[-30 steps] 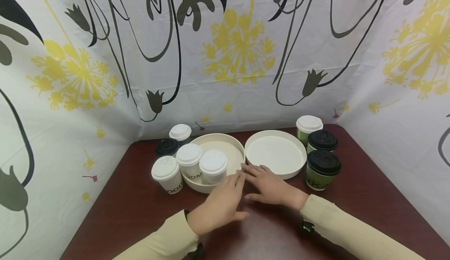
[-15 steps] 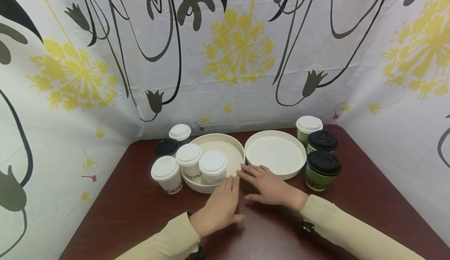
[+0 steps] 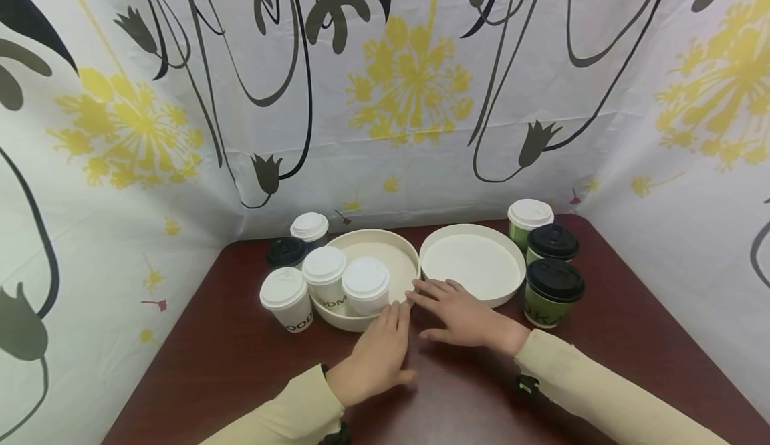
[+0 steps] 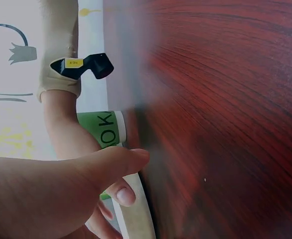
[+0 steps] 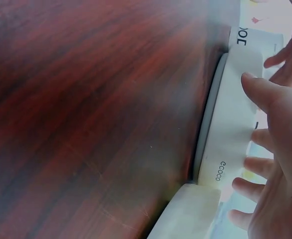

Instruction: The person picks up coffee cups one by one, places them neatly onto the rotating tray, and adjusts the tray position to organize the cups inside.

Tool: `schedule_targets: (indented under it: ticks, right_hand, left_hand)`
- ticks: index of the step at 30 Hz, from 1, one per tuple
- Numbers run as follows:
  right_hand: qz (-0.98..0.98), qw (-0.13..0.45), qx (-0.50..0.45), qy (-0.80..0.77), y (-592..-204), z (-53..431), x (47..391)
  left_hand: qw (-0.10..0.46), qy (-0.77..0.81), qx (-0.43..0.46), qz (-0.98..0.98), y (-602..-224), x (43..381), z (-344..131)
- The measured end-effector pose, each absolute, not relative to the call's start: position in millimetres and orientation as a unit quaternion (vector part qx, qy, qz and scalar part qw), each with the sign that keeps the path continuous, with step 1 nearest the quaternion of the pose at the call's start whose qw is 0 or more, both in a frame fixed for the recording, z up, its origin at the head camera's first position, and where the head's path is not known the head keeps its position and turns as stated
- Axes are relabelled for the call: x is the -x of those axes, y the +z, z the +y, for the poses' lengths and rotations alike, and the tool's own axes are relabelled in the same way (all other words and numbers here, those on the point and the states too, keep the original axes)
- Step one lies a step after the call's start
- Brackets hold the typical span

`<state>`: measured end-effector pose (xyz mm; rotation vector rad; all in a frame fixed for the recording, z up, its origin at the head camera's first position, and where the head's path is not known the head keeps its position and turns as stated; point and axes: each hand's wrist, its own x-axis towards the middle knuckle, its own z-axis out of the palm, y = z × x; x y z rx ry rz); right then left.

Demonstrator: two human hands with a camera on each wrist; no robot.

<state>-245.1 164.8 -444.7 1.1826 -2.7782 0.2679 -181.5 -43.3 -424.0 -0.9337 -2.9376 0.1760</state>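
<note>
My left hand lies with straight fingers by the front rim of the left round tray; whether it touches the rim I cannot tell. Two white-lidded paper cups stand upright inside that tray. My right hand has its fingers spread in front of the right round tray, which is bare inside, with fingertips close to where the trays meet. Neither hand holds anything. In the right wrist view, the right fingers hover along the white tray wall. The left thumb sticks out in the left wrist view.
Left of the trays stand a white-lidded cup, a black-lidded cup and another white-lidded cup. On the right are a green black-lidded cup, another black-lidded cup and a green white-lidded cup. Patterned cloth hangs behind.
My left hand has drawn slightly left and away from the right hand's fingertips, then stayed still. The right hand, trays and cups have not visibly moved.
</note>
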Motion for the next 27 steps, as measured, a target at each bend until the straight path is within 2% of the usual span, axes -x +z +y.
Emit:
schedule_targets:
  ticks: [16, 27]
  right_hand:
    - [-0.919, 0.061, -0.381, 0.079, -438.5, 170.3, 254.8]
    - [-0.921, 0.049, -0.376, 0.089, -443.1, 171.1, 259.0]
  left_hand:
    - [0.001, 0.081, 0.303, -0.95, -415.9, 176.9, -49.1]
    - [0.017, 0.098, 0.285, -0.953, -409.8, 175.5, -49.7]
